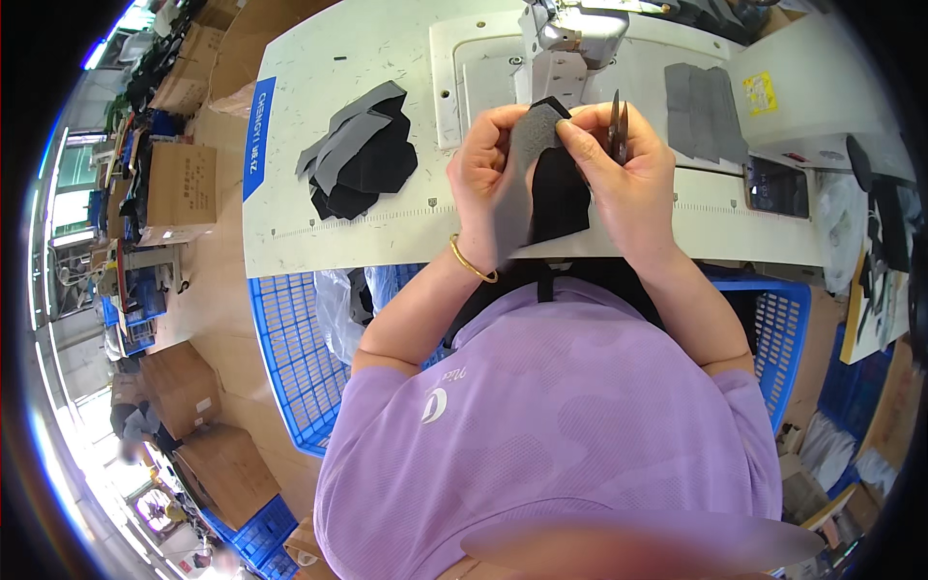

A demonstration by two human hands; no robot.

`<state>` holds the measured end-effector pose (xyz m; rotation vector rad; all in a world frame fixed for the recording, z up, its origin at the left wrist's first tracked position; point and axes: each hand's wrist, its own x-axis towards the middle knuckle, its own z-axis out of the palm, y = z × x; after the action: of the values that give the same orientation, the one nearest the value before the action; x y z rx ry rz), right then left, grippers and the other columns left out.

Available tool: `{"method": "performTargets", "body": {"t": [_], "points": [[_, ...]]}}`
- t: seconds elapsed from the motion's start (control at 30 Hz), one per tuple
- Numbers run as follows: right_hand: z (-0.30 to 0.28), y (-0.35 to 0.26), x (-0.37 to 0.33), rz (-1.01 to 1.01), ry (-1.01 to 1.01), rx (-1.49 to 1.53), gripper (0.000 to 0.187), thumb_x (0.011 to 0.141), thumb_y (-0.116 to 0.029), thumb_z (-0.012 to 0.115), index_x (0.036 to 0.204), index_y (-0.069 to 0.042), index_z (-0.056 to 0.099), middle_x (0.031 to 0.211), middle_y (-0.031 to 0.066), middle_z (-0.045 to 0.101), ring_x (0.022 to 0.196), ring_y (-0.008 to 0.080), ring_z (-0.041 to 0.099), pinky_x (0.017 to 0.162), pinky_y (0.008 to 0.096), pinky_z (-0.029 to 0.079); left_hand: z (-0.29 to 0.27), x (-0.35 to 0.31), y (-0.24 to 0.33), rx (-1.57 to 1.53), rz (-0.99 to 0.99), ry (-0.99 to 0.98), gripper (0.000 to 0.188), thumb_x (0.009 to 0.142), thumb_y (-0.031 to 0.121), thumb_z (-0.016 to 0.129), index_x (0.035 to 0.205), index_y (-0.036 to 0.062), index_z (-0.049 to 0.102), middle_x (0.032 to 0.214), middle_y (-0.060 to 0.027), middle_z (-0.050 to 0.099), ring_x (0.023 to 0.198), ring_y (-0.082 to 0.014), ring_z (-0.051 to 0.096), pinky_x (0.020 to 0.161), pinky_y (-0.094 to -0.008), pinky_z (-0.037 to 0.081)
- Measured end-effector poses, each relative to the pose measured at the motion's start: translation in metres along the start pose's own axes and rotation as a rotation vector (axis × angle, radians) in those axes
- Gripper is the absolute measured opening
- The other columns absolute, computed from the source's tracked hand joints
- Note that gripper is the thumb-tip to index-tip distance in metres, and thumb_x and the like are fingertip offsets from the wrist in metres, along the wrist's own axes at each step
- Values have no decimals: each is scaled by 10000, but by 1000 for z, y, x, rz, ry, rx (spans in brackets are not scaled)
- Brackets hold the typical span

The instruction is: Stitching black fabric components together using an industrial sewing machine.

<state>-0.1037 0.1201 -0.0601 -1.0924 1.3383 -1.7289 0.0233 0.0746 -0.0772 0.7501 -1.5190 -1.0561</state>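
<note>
My left hand [483,169] is closed on a grey fabric piece [510,213] that hangs down toward my body, slightly blurred. Behind it a black fabric piece [561,198] hangs between my hands, its top edge against the grey one. My right hand [623,179] pinches the top edge of these pieces between thumb and fingers. A pair of dark thread snips [619,126] also sits in that hand, blades pointing up and away from me. Both hands are just in front of the sewing machine head [570,48].
A loose pile of black and grey cut pieces [372,145] lies left on the white table [290,237]. At the right are stacked grey pieces [704,111] and a dark phone-like screen [776,186]. Blue baskets [290,338] stand below the table edge, cardboard boxes [182,184] farther left.
</note>
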Motion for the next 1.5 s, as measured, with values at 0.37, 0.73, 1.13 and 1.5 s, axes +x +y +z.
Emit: {"method": "performTargets", "body": {"t": [0.37,0.73,1.13,1.5], "points": [[-1,0,-2,-14,24,-125,148,870,-122,713,825,-24,610,671,-29,591,604,14,492,547,189,408,8,-3,8,-271,-223,32,133,946,118,631,1026,15,606,904,-7,611,808,-72,543,726,-215,469],[1,1,-6,-110,71,-119,147,866,-117,724,821,-41,607,646,-45,585,570,-6,470,514,172,382,4,1,27,-399,-486,68,153,931,144,678,991,4,657,896,-22,668,763,-74,603,666,-213,501],[1,3,-7,-128,87,-103,137,862,-105,723,837,-48,602,645,-47,594,566,-13,480,503,169,374,10,2,28,-503,-438,128,125,897,70,698,989,-6,661,904,-51,677,756,-100,627,657,-226,517],[3,-7,-11,-83,164,135,100,924,-121,665,927,-29,626,656,-19,616,556,-8,493,483,161,373,8,8,23,-493,-363,126,160,871,40,713,1010,-22,664,959,-66,679,821,-122,633,736,-254,521]]}}
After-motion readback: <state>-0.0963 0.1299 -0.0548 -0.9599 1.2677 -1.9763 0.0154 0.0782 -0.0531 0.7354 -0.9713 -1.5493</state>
